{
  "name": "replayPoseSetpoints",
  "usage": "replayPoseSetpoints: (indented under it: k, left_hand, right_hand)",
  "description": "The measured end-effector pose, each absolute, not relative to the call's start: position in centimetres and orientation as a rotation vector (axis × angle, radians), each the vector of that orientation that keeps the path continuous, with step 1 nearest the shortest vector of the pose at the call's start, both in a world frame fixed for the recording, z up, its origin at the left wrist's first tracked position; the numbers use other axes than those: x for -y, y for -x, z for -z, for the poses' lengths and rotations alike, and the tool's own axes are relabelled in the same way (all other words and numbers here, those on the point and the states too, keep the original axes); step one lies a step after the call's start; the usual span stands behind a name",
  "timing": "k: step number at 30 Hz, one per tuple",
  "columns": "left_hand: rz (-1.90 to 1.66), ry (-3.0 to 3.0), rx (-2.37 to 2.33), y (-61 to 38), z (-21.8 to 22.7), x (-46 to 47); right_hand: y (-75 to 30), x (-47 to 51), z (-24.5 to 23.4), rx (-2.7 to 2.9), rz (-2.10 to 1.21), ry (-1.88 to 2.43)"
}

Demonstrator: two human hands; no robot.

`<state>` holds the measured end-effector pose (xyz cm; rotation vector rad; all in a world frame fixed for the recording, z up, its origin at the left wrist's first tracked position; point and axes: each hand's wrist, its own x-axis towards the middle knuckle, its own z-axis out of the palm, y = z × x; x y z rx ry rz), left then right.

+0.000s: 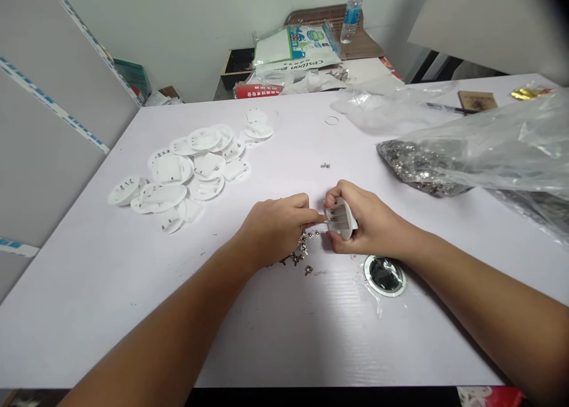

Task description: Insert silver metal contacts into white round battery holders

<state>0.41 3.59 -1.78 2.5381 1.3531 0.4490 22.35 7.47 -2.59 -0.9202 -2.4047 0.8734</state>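
Facing the left hand (273,229), a white plastic disc (342,218) is held on edge in the curled right hand (371,220), its metal clips (335,216) thus kept within reach. The left fingertips (316,216) are pinched together at that face; what they pinch is too small to tell. Loose metal fasteners (300,250) lie just below on the table (111,300); more discs (191,164) are piled at upper left of the frame.

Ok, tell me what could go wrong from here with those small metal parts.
The loose small metal parts lie just under the left hand and could get swept apart. The white plastic disc gripped in the right hand could slip and drop onto them. Their small metal edges might also nick skin.
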Motion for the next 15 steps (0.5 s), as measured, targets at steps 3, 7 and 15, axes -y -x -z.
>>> replayPoseSetpoints:
  k: [3,7,15]
  left_hand:
    - [-0.464,-2.523,-1.363,-0.4,1.83,-3.59]
    - [-0.462,-2.5,-1.373,-0.44,1.83,-3.57]
    - [-0.413,-2.46,-1.44,-1.11,1.75,-3.34]
  right_hand:
    - [-22.36,-7.6,2.78,2.408,-0.845,0.91]
    - [-22.3,-7.51,2.69,2.409,-0.831,0.915]
    - [-22.12,-7.21,2.7,2.389,-0.813,0.899]
